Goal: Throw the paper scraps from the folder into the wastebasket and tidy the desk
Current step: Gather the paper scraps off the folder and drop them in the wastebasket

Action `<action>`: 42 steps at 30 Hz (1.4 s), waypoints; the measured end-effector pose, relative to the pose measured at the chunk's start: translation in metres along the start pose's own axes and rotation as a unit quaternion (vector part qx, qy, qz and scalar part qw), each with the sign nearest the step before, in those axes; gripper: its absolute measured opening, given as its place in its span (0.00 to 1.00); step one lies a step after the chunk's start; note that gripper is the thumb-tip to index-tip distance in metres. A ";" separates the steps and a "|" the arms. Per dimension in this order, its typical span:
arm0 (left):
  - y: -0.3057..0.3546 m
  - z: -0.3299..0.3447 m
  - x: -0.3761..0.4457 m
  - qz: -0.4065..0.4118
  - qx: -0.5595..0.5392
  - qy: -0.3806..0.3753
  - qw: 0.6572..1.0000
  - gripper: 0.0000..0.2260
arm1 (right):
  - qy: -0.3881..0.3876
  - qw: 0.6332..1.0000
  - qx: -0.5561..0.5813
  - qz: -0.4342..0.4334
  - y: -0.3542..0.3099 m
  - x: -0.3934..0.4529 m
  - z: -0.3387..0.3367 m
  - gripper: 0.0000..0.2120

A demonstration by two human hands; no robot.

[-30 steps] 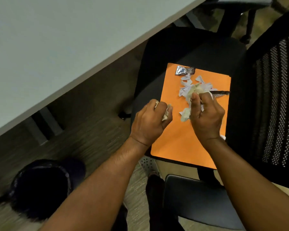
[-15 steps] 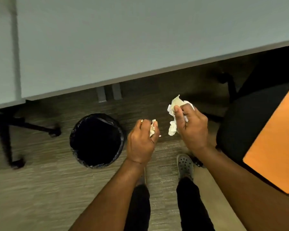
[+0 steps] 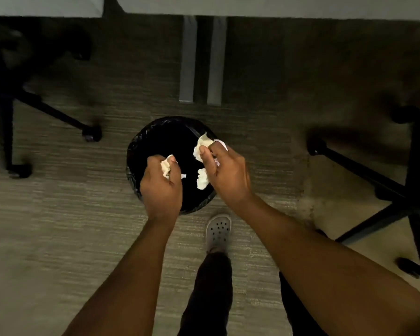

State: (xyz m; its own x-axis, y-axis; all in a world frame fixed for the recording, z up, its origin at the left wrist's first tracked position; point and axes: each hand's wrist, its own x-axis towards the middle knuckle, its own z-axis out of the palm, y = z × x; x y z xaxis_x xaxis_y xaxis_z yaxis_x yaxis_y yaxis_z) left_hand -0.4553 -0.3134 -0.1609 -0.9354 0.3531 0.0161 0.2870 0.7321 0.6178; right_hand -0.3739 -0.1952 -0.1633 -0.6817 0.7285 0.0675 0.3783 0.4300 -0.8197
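Observation:
A round black wastebasket point(image 3: 155, 134) with a dark liner stands on the carpet below the desk edge. Both my hands hover over its opening. My left hand point(image 3: 161, 187) is closed around a small wad of pale paper scraps point(image 3: 166, 164). My right hand point(image 3: 228, 173) pinches a larger bunch of crumpled paper scraps point(image 3: 203, 146), with a loose piece point(image 3: 202, 181) hanging under the palm. The orange folder is out of view.
The grey desk top point(image 3: 252, 6) runs along the top edge, with two grey desk legs point(image 3: 200, 61) behind the basket. Black chair bases with castors stand at left point(image 3: 7, 105) and right point(image 3: 410, 190). My grey shoe point(image 3: 218, 230) is just in front of the basket.
My view turned from the folder on the chair down to the floor. Both hands carried their scraps leftwards and now sit over the wastebasket opening.

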 end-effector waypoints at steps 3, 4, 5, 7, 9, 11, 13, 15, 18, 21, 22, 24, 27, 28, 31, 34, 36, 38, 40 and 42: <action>-0.036 0.013 0.009 -0.039 -0.013 -0.015 0.999 0.16 | -0.097 0.994 -0.044 0.037 0.016 0.000 0.044 0.15; -0.041 0.018 0.010 -0.043 -0.016 -0.039 0.998 0.18 | -0.138 0.987 -0.059 0.058 0.023 0.003 0.048 0.16; -0.051 0.021 0.011 -0.055 -0.014 -0.072 0.996 0.20 | -0.184 0.978 -0.068 0.077 0.029 0.004 0.055 0.17; -0.075 0.029 0.013 -0.098 0.001 -0.159 0.982 0.25 | -0.272 0.952 -0.087 0.109 0.038 0.004 0.072 0.20; -0.092 0.034 0.014 -0.141 0.035 -0.253 0.957 0.31 | -0.363 0.913 -0.138 0.129 0.045 0.000 0.082 0.21; -0.101 0.035 0.012 -0.135 0.095 -0.306 0.938 0.33 | -0.425 0.873 -0.196 0.134 0.050 -0.004 0.086 0.23; -0.102 0.031 0.008 -0.084 0.152 -0.314 0.933 0.32 | -0.438 0.860 -0.234 0.118 0.050 -0.010 0.083 0.26; -0.100 0.027 0.003 -0.026 0.203 -0.297 0.933 0.31 | -0.430 0.861 -0.260 0.074 0.048 -0.016 0.076 0.27; -0.089 0.023 -0.003 0.030 0.244 -0.271 0.931 0.32 | -0.400 0.876 -0.266 0.033 0.046 -0.022 0.063 0.28; -0.077 0.020 -0.006 0.042 0.244 -0.263 0.932 0.33 | -0.358 0.898 -0.253 0.022 0.040 -0.023 0.050 0.29; -0.073 0.018 -0.007 0.040 0.242 -0.263 0.933 0.33 | -0.347 0.905 -0.246 0.023 0.037 -0.024 0.046 0.29; -0.063 0.016 -0.009 0.039 0.238 -0.262 0.935 0.33 | -0.328 0.915 -0.236 0.029 0.034 -0.026 0.035 0.29; -0.039 0.013 -0.015 0.051 0.233 -0.268 0.934 0.33 | -0.305 0.925 -0.222 0.049 0.030 -0.029 0.011 0.29; -0.029 0.013 -0.018 0.059 0.231 -0.270 0.933 0.33 | -0.297 0.928 -0.218 0.056 0.029 -0.031 0.000 0.29; 0.009 0.013 -0.026 0.089 0.219 -0.280 0.930 0.33 | -0.273 0.937 -0.204 0.071 0.025 -0.035 -0.040 0.29; 0.055 0.018 -0.033 0.141 0.209 -0.283 0.925 0.32 | -0.238 0.948 -0.199 0.074 0.023 -0.037 -0.088 0.29; 0.088 0.021 -0.039 0.172 0.208 -0.288 0.919 0.31 | -0.213 0.952 -0.204 0.083 0.023 -0.038 -0.125 0.29; 0.122 0.026 -0.047 0.205 0.204 -0.292 0.912 0.31 | -0.188 0.955 -0.207 0.097 0.024 -0.038 -0.162 0.29; 0.155 0.033 -0.058 0.244 0.198 -0.298 0.901 0.30 | -0.155 0.959 -0.211 0.111 0.026 -0.039 -0.198 0.29; 0.188 0.041 -0.069 0.286 0.190 -0.308 0.887 0.30 | -0.120 0.960 -0.218 0.125 0.028 -0.041 -0.234 0.29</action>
State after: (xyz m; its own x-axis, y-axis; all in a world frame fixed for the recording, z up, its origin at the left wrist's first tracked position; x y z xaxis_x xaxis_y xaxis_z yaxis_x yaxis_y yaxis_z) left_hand -0.3287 -0.1764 -0.0782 -0.3582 0.8957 -0.2635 0.8368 0.4332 0.3349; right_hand -0.1886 -0.0885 -0.0562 -0.6403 0.7163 -0.2773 0.7400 0.4785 -0.4727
